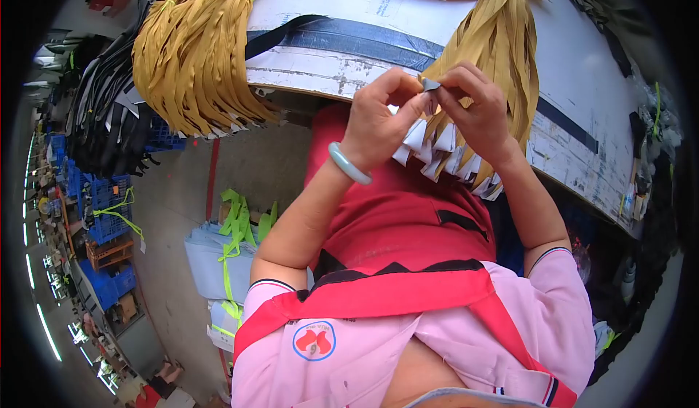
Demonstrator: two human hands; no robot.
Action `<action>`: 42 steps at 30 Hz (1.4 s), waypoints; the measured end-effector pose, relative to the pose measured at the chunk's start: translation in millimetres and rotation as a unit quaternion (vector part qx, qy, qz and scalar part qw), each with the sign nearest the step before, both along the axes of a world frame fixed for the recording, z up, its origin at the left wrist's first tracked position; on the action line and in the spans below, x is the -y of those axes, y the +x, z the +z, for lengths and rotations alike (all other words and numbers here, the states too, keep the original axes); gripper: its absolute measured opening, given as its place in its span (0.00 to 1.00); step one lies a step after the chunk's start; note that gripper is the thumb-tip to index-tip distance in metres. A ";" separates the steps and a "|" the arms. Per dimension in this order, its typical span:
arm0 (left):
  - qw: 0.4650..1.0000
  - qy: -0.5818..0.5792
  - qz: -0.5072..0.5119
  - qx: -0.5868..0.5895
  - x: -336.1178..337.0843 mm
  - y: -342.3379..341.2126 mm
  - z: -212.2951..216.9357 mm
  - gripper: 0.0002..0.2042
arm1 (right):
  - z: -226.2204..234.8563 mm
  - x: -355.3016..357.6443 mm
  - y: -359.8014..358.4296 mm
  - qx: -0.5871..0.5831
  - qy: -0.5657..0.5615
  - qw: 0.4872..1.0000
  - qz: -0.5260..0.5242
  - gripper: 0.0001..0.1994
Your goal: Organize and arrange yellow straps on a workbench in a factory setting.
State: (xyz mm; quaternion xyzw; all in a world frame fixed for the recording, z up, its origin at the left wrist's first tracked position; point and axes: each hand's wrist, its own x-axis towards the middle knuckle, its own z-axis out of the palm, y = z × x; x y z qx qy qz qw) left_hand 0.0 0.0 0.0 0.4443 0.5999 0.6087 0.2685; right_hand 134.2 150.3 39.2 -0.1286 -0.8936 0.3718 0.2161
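My left hand (378,120) and my right hand (473,109) meet at the table edge, both pinching the grey-white tip (431,85) of one tan strap. That strap belongs to a bundle of tan straps (495,51) tied with a green band, hanging over the white table (349,37); its white-tipped ends (444,153) fan out below my fingers. A pale green bangle (349,164) circles my left wrist. I wear a red apron (408,219) over a pink shirt.
A second, larger bundle of tan straps (196,51) hangs off the table at the left. A dark strap (349,37) lies across the tabletop. Black straps (109,109) hang at far left, above blue crates (109,204). Wrapped white stacks with green ties (229,248) sit on the floor.
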 end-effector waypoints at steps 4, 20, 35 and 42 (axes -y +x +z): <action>0.999 0.041 -0.010 -0.007 -6.6 -17.3 27.2 0.11 | 5.1 -3.3 -3.6 -0.097 -0.152 0.980 0.086 0.03; 0.994 0.002 0.028 -0.101 28.1 -22.2 16.1 0.03 | -21.9 -88.4 66.8 -0.108 -0.307 0.913 -0.246 0.18; 0.992 -0.066 0.010 -0.106 34.1 -40.0 -15.4 0.04 | -22.9 -17.4 67.2 0.155 -0.245 0.955 -0.057 0.09; 0.872 -0.063 -0.139 -0.465 21.1 23.3 -11.1 0.14 | -32.3 7.7 45.6 0.155 -0.203 0.966 0.036 0.08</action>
